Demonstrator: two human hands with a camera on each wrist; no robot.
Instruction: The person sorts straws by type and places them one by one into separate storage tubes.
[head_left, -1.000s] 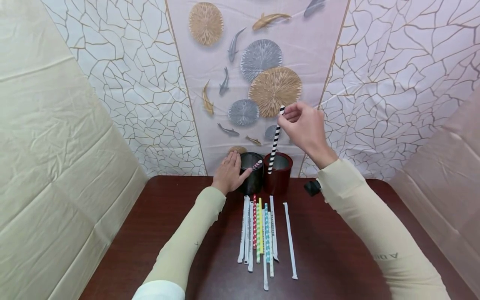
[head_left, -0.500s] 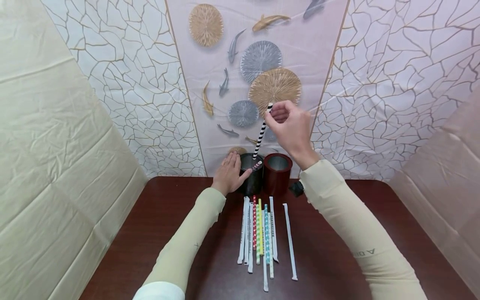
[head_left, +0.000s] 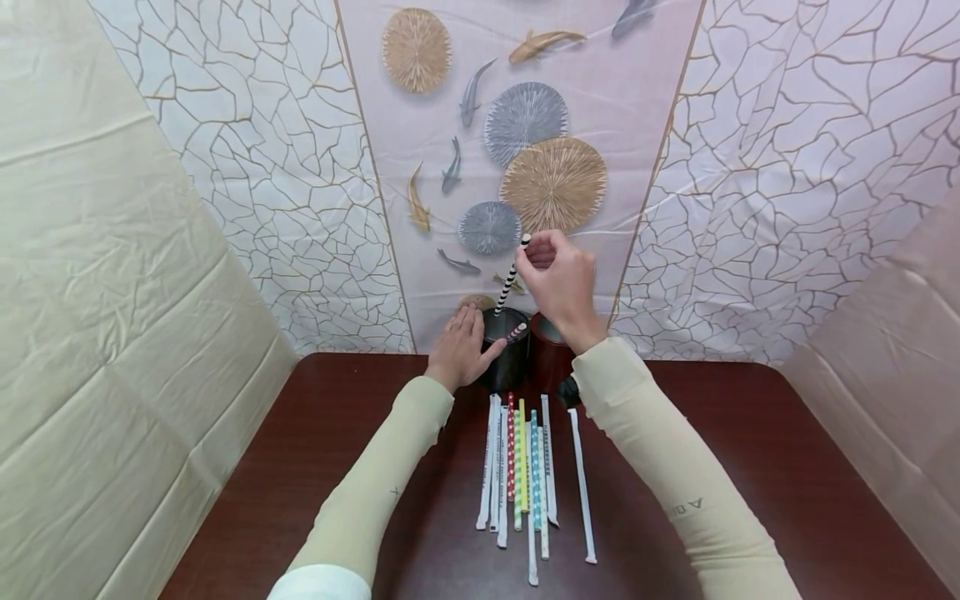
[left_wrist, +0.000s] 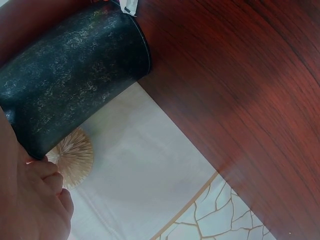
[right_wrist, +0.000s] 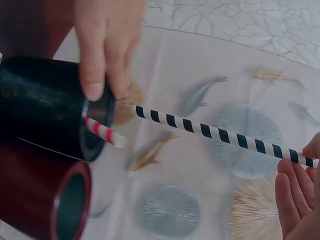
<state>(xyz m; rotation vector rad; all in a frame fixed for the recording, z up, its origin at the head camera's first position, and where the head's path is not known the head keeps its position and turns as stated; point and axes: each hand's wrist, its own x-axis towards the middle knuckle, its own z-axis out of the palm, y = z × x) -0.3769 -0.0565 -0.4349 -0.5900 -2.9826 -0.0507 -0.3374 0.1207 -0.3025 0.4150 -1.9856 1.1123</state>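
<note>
My left hand (head_left: pixel 457 346) holds the side of a black cup (head_left: pixel 502 371), its thumb at the near rim and its fingers on the far side. A red-and-white striped straw (right_wrist: pixel 104 132) leans in that cup, its tip sticking out past the rim. Between thumb and fingertips, my right hand (head_left: pixel 562 283) pinches the upper end of a black-and-white striped straw (right_wrist: pixel 210 132). This straw slants down toward the black cup. In the right wrist view its lower end is just outside the cup's mouth. A dark red cup (head_left: pixel 544 371) stands beside the black one, partly hidden by my right hand.
In front of the cups lie several straws: white paper-wrapped ones (head_left: pixel 584 487), a red dotted one (head_left: pixel 511 446), a yellow one (head_left: pixel 522 458) and a blue patterned one (head_left: pixel 535 475). A patterned cloth wall (head_left: pixel 420 275) rises behind the brown table (head_left: pixel 300 492).
My right hand has moved left and lately down, carrying the black-and-white straw from over the red cup to the black cup. My left hand has stayed in place.
</note>
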